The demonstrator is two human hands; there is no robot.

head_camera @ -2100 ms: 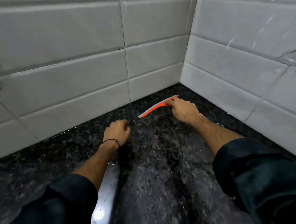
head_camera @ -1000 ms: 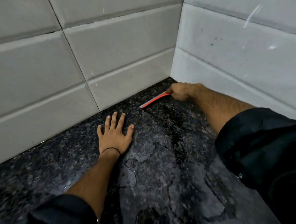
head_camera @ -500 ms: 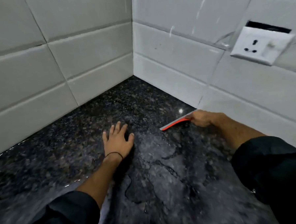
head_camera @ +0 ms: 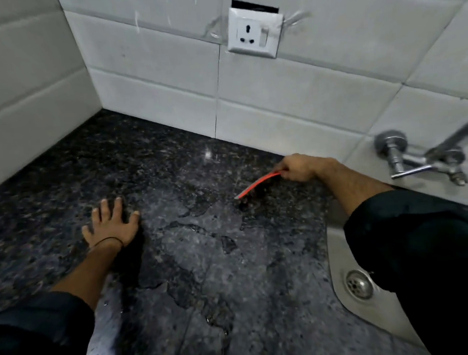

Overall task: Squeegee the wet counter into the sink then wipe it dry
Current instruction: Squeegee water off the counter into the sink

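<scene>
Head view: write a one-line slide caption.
Right hand draws orange squeegee across wet granite counter toward steel sink; left hand braces flat.

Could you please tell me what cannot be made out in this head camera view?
- Sink: mostly hidden under the right sleeve; only rim and drain show.
- Tap: spout cut off by the right edge.
- Squeegee: handle hidden inside the right hand.

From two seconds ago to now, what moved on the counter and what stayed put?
The right hand dragged the orange flat squeegee out of the tiled corner along the back wall toward the steel sink. The left hand opened from a fist to lie flat. The grip on the squeegee is unchanged; the black speckled granite counter remains wet.
</scene>
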